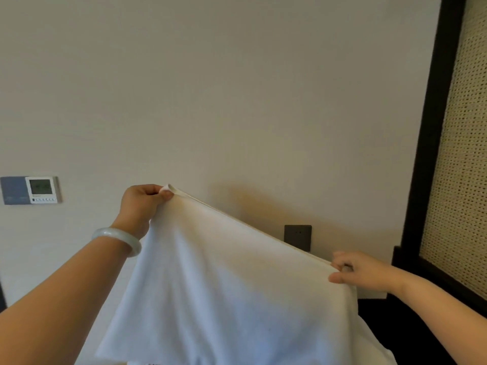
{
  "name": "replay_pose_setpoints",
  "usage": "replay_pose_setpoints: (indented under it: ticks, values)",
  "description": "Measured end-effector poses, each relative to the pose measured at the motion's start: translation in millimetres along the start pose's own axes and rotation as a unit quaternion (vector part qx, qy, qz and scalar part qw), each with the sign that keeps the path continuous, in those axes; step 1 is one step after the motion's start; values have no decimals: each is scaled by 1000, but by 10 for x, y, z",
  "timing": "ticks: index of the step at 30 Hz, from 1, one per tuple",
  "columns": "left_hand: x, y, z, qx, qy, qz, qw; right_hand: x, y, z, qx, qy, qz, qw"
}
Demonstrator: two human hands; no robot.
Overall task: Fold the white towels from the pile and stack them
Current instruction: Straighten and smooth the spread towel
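Head view. Both hands are raised in front of the wall and set well apart, each clamped on the same cloth. Left hand [143, 204]: fingers curled, thumb and fingers pinching one top corner of the white terry towel [224, 285]; this is the higher of the two grips. Right hand [361, 270]: lower and further right, thumb and curled fingers pinching the other end of the same hemmed top edge.

That edge runs taut in a straight slope from the left grip down to the right grip. Below it the towel hangs in the air as one open sheet with soft vertical folds; its lower part passes out of the bottom of the picture. A pale green-white stone bangle [118, 239] sits on the left wrist, just beside the towel's left border.

Surroundings: a plain cream wall [210, 88] fills the background. At far left, a white thermostat with a small grey display [42, 190] is mounted on a blue-grey wall plate [11, 191]. A dark square wall socket plate [297, 234] shows just above the towel's edge; the edge cuts across its lower left corner. At right, a black wooden frame [432, 127] borders a tan woven cane panel [463, 154].

Obstruction: the hanging towel screens everything beneath the hands, so any surface below cannot be made out.
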State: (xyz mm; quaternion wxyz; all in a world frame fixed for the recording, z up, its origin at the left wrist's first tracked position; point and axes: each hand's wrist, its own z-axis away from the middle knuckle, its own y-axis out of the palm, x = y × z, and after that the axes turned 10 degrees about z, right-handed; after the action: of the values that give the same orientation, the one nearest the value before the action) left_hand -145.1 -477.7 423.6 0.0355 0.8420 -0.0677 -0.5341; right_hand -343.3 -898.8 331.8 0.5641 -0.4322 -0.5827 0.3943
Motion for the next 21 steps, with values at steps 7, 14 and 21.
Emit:
replay_pose_setpoints:
  ticks: [7, 14, 21]
  values:
    - [-77, -96, 67, 1, 6, 16, 1000, -4, -368, 280, -31, 18, -120, 992]
    - [-195, -209, 55, 41, -5, 19, 999, 79, -1150, 236, -178, 45, -138, 973]
    - [-144, -288, 203, 54, -59, 103, 991, 135, -1271, 382, -228, 42, -191, 954]
